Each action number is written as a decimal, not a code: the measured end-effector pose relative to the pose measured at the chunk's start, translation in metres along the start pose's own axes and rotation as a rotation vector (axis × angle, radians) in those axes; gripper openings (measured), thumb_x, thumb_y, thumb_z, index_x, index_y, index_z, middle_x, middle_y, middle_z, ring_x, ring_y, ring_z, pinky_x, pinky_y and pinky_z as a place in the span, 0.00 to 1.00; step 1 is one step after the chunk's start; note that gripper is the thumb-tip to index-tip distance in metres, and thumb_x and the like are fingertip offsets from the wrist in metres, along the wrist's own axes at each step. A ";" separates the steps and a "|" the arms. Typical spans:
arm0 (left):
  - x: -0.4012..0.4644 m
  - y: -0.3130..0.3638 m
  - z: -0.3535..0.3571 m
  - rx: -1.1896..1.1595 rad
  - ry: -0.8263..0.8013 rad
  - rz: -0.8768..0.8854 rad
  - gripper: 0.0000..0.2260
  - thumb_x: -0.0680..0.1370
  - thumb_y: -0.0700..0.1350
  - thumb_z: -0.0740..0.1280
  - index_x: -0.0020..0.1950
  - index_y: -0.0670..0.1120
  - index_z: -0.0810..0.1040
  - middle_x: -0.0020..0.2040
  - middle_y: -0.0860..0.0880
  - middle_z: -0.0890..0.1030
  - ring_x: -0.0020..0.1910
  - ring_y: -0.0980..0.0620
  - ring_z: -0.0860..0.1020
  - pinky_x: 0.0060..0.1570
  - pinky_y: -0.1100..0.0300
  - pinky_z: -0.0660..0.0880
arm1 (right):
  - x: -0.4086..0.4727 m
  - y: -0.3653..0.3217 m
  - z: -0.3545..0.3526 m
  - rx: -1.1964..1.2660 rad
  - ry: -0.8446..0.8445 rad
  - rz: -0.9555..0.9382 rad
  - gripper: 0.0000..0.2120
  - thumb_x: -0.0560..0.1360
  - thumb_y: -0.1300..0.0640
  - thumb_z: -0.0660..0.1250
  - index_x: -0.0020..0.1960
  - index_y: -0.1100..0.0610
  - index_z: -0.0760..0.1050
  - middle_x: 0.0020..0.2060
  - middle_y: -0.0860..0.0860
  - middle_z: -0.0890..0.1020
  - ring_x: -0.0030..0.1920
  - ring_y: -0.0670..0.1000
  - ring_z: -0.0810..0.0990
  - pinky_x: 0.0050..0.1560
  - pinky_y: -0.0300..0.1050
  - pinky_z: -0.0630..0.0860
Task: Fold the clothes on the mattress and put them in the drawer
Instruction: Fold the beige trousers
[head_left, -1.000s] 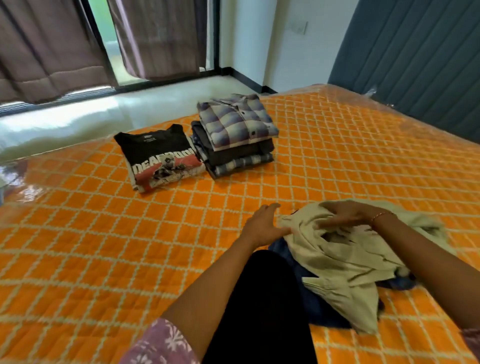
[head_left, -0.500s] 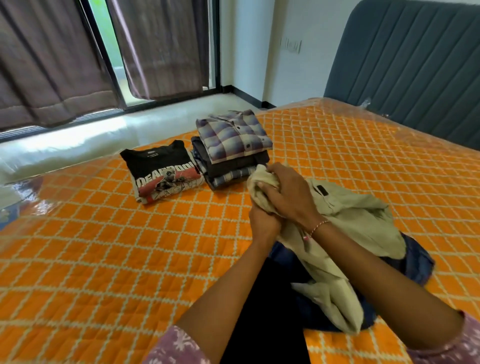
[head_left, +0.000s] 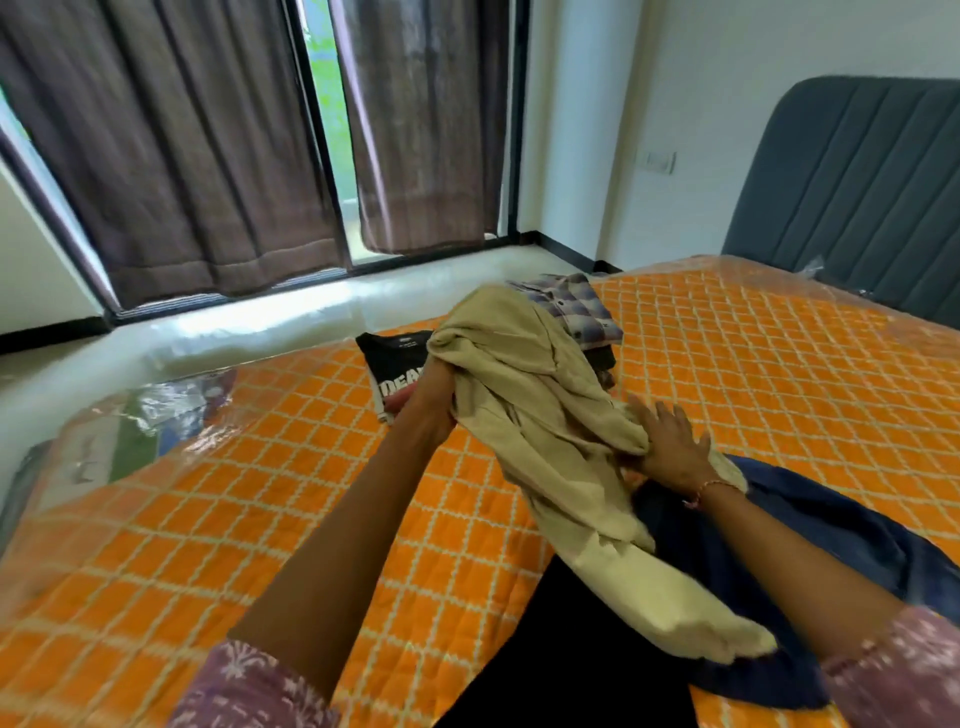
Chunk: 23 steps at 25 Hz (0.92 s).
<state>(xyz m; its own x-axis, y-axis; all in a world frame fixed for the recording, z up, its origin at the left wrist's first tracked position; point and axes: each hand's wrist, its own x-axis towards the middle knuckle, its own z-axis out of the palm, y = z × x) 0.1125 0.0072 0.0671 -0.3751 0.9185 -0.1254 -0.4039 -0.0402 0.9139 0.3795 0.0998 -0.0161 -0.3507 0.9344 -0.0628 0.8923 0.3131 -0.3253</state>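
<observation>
— Up over the middle of the bed, what are your hands doing?

— Above the mattress (head_left: 260, 519), my left hand (head_left: 431, 400) is gripping a bunched top end of the beige garment (head_left: 524, 415), fingers curled tight around the cloth, and holding it raised. My right hand (head_left: 670, 452) is lying lower on the same garment with the fingers spread, palm pressing against the fabric; a thin bracelet (head_left: 711, 488) is sitting at that wrist.

— And where is the rest of that garment hanging?

— It is draping down from my left hand toward my lap, its loose end trailing over a crumpled dark blue garment (head_left: 831, 551) that is lying on the mattress under my right forearm.

— Anything already folded?

— Behind the raised cloth, a folded black printed T-shirt (head_left: 395, 358) is lying flat, and just beside it a folded stack is peeking out, topped by a plaid shirt (head_left: 582, 306). Both are partly hidden by the beige garment.

— What is surrounding the bed?

— Clear plastic is covering the orange quilted mattress. Brown curtains (head_left: 182, 156) are hanging across the window beyond it, and a grey padded headboard (head_left: 857, 197) is standing at the right.
</observation>
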 end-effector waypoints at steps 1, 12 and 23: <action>-0.006 0.008 -0.013 0.024 -0.006 0.018 0.21 0.83 0.53 0.50 0.69 0.42 0.69 0.65 0.41 0.74 0.59 0.44 0.75 0.52 0.52 0.75 | 0.005 -0.019 0.006 0.095 0.066 -0.041 0.25 0.76 0.54 0.67 0.71 0.53 0.67 0.67 0.58 0.72 0.68 0.61 0.69 0.54 0.47 0.65; -0.156 0.006 -0.271 0.521 0.111 -0.310 0.21 0.74 0.41 0.69 0.67 0.47 0.72 0.51 0.49 0.81 0.48 0.52 0.79 0.45 0.57 0.75 | -0.008 -0.298 0.020 1.969 -0.309 -0.019 0.14 0.83 0.54 0.50 0.50 0.56 0.74 0.39 0.51 0.84 0.41 0.52 0.80 0.44 0.43 0.79; -0.178 0.151 -0.308 0.181 0.387 -0.076 0.24 0.75 0.62 0.62 0.61 0.44 0.77 0.52 0.42 0.81 0.53 0.44 0.78 0.61 0.47 0.72 | -0.083 -0.423 0.021 1.089 -0.484 -0.907 0.19 0.78 0.72 0.57 0.58 0.54 0.78 0.53 0.53 0.81 0.54 0.46 0.80 0.55 0.37 0.77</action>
<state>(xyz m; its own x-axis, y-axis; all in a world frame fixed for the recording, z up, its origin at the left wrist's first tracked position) -0.1391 -0.2838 0.1088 -0.6487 0.6997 -0.2992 -0.3024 0.1237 0.9451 0.0254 -0.1135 0.1064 -0.9064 0.2837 0.3131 -0.2416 0.2600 -0.9349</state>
